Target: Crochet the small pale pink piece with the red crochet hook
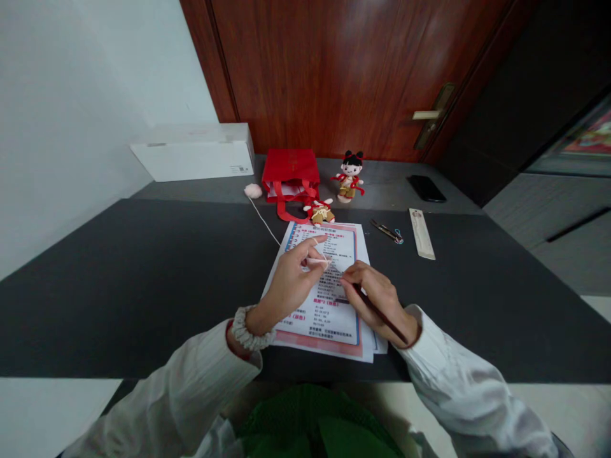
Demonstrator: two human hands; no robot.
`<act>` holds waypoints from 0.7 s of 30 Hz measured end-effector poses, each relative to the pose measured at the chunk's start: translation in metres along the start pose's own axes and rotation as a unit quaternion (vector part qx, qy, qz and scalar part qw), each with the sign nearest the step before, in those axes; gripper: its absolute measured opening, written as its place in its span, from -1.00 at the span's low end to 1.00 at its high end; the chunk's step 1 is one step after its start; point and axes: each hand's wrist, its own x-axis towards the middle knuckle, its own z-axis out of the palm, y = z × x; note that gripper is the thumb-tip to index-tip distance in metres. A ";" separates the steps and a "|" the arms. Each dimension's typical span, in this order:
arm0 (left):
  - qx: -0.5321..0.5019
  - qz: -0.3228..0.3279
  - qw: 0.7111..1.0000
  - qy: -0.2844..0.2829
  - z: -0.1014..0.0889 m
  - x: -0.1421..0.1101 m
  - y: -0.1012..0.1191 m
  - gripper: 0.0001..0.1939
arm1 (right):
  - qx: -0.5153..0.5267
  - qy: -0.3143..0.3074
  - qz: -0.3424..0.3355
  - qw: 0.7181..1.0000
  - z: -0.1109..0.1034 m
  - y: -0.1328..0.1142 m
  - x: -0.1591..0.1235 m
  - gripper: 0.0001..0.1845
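On the matte desk (119, 299), printed paper (329, 305)

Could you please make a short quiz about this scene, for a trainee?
1. True or false: the left hand wears a fabric scrunchie on its wrist.
2. What does the right hand hold?
3. What stands between the red gift bag and the black phone?

Key:
1. True.
2. A slender dark red tool.
3. The crocheted doll.
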 end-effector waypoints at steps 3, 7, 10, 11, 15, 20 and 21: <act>0.020 0.008 1.000 -0.014 -0.002 -0.001 0.001 -0.91 | 0.122 0.061 0.160 0.978 0.001 0.004 -0.001 -0.86; 0.014 0.008 0.999 -0.031 -0.003 -0.001 0.005 -0.87 | 0.210 0.083 0.233 0.946 0.000 0.006 -0.002 -0.80; 0.010 -0.001 1.000 -0.028 -0.003 0.000 0.005 -0.87 | 0.160 0.021 0.134 0.978 -0.006 0.006 -0.004 -0.91; 0.011 -0.005 1.000 -0.026 -0.004 0.000 0.005 -0.89 | 0.145 -0.004 0.094 0.985 -0.008 0.006 -0.005 -0.91; 0.014 -0.013 0.999 -0.025 -0.004 0.000 0.004 -0.94 | 0.188 0.013 0.113 0.976 -0.010 0.009 -0.008 -0.91; -0.039 -0.021 0.998 -0.044 -0.002 -0.003 0.004 -0.88 | 0.400 0.069 0.272 0.873 -0.001 0.015 -0.005 -0.81; -0.064 -0.026 0.996 -0.050 -0.001 -0.003 0.004 -0.88 | 0.437 0.068 0.288 0.850 0.001 0.014 -0.003 -0.79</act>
